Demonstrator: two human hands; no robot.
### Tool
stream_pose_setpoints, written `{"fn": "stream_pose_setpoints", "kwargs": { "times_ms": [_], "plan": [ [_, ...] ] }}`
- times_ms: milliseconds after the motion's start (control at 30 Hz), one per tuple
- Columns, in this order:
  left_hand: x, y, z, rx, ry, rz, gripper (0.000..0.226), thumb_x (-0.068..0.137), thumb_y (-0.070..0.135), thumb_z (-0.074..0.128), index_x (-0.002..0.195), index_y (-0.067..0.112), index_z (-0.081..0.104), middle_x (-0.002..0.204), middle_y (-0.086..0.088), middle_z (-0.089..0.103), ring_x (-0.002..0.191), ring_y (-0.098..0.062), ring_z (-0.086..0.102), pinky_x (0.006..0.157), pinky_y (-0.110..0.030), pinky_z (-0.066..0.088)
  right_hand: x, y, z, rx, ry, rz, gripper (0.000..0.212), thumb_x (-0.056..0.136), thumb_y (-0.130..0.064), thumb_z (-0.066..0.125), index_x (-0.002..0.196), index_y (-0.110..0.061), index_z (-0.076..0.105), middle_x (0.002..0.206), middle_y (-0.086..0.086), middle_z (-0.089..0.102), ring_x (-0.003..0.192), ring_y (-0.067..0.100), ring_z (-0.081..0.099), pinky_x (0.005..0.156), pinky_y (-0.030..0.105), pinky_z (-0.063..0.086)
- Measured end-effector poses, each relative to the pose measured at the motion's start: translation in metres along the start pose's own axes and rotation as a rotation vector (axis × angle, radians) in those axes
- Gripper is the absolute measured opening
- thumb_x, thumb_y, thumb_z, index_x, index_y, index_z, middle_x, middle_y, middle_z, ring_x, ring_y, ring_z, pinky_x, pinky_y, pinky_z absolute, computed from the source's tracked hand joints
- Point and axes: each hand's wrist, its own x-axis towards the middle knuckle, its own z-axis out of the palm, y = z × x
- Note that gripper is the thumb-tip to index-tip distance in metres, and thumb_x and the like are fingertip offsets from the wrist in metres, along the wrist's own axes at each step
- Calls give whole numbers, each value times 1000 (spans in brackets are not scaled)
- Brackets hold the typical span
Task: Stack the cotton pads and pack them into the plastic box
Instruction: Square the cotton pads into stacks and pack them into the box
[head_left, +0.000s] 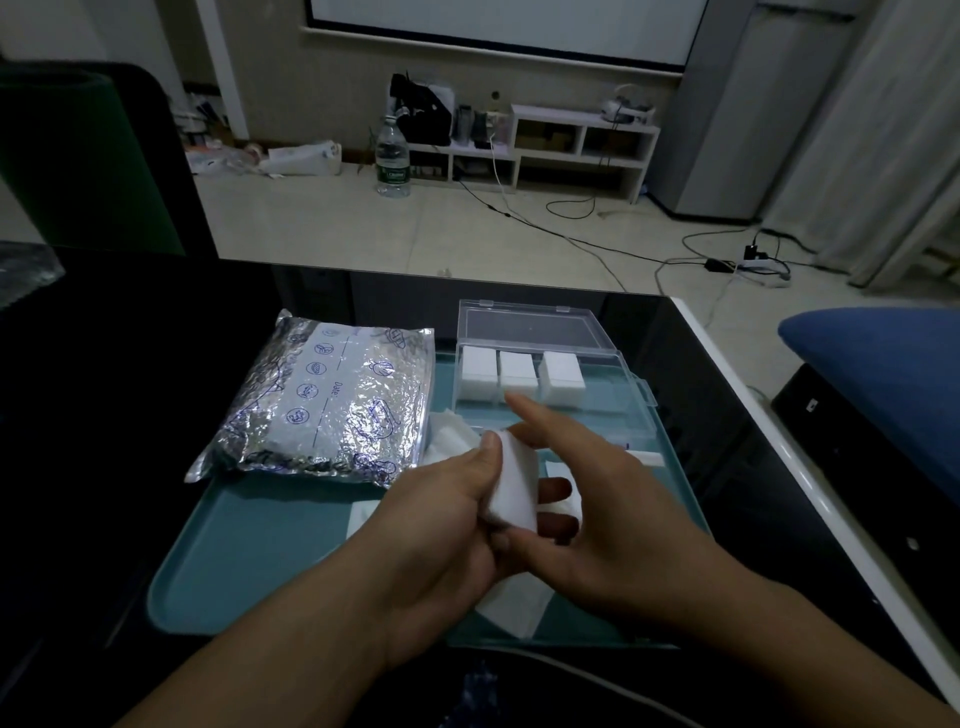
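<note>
Stack of cotton pads (511, 480), held just above the tray (249, 551), on the near side of the plastic box (631, 400). The left hand (441, 525) grips the stack, thumb on its upper end and fingers curled beneath. The right hand (576, 499) lies flat against the stack's right face, fingers straight and grasping nothing. To do this step well, the flat hand should probably press the edges flush while the grip stays light, since soft pads are likely to slip sideways or compress. The pads are white, matte and squarish. The box is clear, hard and rectangular, its hinged lid (535, 325) lying open at its far side; three white stacks (519, 371) stand side by side along its far wall. Loose pads (452, 441) lie on the tray left of the box. A crinkled silver foil bag (332, 400), printed in blue, lies further left. The tray is smooth and teal with rounded corners.
</note>
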Motion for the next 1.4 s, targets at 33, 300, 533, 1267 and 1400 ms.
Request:
{"fn": "stream_pose_setpoints", "kwargs": {
  "times_ms": [33,300,533,1267,1400],
  "plan": [
    [-1,0,1,26,-1,16,39,99,36,42,121,11,63,116,-31,65,94,-44,62,75,-47,59,0,0,0,15,8,-3,90,76,-34,78,138,-50,15,131,-13,49,108,-26,38,81,-6,33],
    [-10,4,12,103,-1,52,41,91,42,53,116,11,67,102,-25,66,68,-30,60,50,-30,52,0,0,1,103,-10,14,93,75,-26,81,140,-49,18,132,-17,45,117,-23,36,82,-4,36],
    [-10,20,4,216,313,220,23,101,17,46,110,24,65,74,-4,72,53,-15,59,49,-29,49,3,13,-13,10,78,109,59,86,-43,61,141,-41,39,118,-26,55,112,-12,48,97,16,42],
    [-13,23,7,151,439,312,24,98,24,50,107,4,61,76,-14,63,51,-18,47,47,-26,34,15,34,4,-182,191,109,25,99,-27,46,77,-20,53,75,-10,49,73,3,45,65,21,35],
    [-10,21,8,182,457,351,29,99,27,49,110,3,63,75,-14,65,54,-20,51,49,-27,37,12,19,0,-1,226,35,19,94,-24,46,102,-25,63,86,-22,57,81,-3,54,69,12,42]
  ]
}}
